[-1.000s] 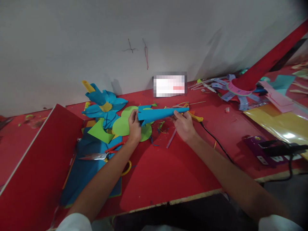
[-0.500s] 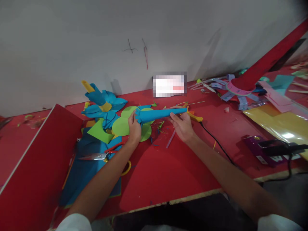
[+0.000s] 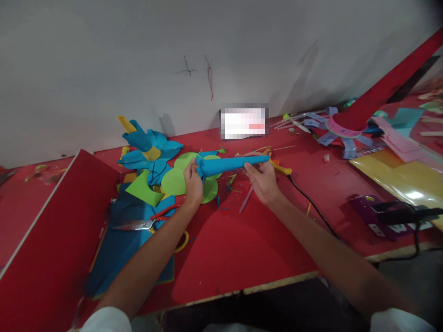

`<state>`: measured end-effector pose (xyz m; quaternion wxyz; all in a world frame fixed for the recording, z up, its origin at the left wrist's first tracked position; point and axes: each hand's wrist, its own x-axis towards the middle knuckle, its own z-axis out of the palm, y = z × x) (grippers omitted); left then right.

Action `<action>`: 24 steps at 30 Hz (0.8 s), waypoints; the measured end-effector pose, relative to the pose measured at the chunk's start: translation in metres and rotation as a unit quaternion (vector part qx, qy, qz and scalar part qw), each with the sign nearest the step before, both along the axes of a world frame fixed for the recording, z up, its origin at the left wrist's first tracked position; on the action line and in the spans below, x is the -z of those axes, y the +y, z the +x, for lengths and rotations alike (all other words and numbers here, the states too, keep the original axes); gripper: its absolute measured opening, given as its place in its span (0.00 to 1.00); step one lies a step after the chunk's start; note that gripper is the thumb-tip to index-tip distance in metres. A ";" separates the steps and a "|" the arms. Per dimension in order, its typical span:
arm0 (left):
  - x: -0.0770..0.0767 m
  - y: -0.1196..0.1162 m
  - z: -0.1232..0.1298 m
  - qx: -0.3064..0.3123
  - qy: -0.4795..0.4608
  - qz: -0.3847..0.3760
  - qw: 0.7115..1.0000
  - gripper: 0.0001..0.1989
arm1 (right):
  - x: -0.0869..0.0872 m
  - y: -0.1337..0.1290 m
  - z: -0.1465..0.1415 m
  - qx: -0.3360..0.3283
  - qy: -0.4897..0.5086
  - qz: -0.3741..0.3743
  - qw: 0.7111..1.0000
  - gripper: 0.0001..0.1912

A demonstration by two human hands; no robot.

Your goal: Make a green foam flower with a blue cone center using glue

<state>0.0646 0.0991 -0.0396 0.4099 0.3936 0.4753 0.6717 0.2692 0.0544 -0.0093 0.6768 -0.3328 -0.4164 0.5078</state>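
Holding blue cone (image 3: 230, 165), left hand (image 3: 194, 184), right hand (image 3: 266, 183), purple box (image 3: 367, 210), lettering (image 3: 397, 228) partly covered

Table (image 3: 242, 258): along the wall (image 3: 138, 60)
Panel (image 3: 51, 240): left
Sheets (image 3: 121, 249): just right of the panel, with scissors (image 3: 138, 224) on top
Paper flower (image 3: 169, 147): far left, beyond the sheets
Petal cut-out (image 3: 175, 182): right of the sheets
Paper cone (image 3: 228, 164): between left hand (image 3: 194, 182) and right hand (image 3: 265, 182), partly over the cut-out
Corded tool (image 3: 282, 168): just right of the right hand
Straw (image 3: 245, 200): near side of the cone
Long tube (image 3: 387, 87): far right, in a ring (image 3: 346, 131)
Folder (image 3: 411, 177): right, nearer than the tube
Box (image 3: 368, 210): near right
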 end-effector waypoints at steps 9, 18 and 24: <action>-0.031 -0.015 0.005 0.019 0.139 0.091 0.986 0.28 | 0.014 0.005 0.003 0.046 -0.046 -0.021 0.998 0.24; -0.032 -0.016 0.005 0.019 0.167 0.096 0.981 0.28 | 0.019 0.007 0.002 0.057 -0.040 -0.036 0.997 0.24; -0.032 -0.016 0.005 0.022 0.160 0.095 0.982 0.28 | 0.018 0.007 0.002 0.068 -0.047 -0.037 0.996 0.20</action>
